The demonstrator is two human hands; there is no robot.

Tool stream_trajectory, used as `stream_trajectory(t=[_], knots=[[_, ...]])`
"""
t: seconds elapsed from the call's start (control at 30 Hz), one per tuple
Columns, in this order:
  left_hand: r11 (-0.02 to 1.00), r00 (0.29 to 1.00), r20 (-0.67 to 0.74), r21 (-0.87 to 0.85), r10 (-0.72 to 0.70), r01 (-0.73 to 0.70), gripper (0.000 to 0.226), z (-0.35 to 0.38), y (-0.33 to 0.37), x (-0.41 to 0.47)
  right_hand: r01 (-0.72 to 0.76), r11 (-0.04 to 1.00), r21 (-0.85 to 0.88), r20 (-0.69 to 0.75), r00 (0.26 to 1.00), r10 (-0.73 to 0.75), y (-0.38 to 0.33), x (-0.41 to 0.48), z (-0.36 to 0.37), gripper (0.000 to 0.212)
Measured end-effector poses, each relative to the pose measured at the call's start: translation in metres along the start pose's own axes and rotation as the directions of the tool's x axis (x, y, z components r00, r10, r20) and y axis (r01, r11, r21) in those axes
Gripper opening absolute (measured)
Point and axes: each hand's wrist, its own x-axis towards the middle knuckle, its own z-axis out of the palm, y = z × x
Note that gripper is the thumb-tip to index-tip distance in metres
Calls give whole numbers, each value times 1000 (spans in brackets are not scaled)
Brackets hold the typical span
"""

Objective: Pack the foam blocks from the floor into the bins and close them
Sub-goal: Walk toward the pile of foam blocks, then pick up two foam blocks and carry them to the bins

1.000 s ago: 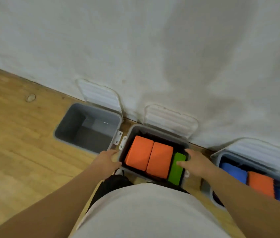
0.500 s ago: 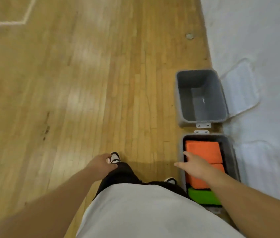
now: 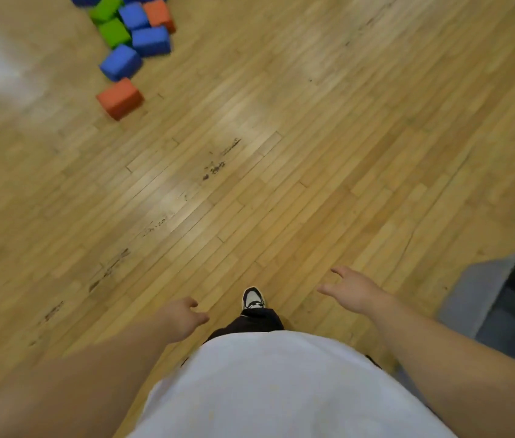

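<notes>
Where the wooden floor (image 3: 281, 172) runs to the upper left of the view, the foam blocks (image 3: 129, 30) lie in a loose cluster, blue, green and orange, some touching one another and the farthest cut off by the top edge. One orange block (image 3: 120, 98) sits at the near end of the group, just beside a blue block (image 3: 121, 62). A grey bin (image 3: 484, 295) stands at the right edge, well apart from the blocks, partly out of view; its inside is dark and blurred, so its contents cannot be told. Both hands hang over the floor and hold nothing. The left hand (image 3: 183, 317) has its fingers loosely curled, and the right hand (image 3: 352, 290) has its fingers spread and relaxed, near the bin but apart from it. Between the hands shows a black and white shoe (image 3: 253, 299) below dark trousers (image 3: 250, 322) and a white shirt (image 3: 265, 384).
</notes>
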Motion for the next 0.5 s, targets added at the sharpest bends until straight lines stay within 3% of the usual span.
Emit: stream_trajectory(t=[0.1, 0.17, 0.37, 0.5], knots=[[1000, 997, 81, 4, 17, -17, 69, -37, 11, 19, -56, 998, -36, 14, 998, 57, -39, 12, -12, 81], [994, 993, 96, -93, 69, -60, 71, -66, 29, 32, -83, 994, -69, 10, 996, 84, -64, 26, -24, 77], [921, 973, -42, -314, 228, -230, 68, -171, 76, 65, -100, 984, -149, 5, 995, 102, -163, 96, -66, 78], [879, 984, -82, -442, 158, -179, 65, -237, 64, 101, -44, 974, -224, 51, 997, 57, -271, 157, -85, 76]])
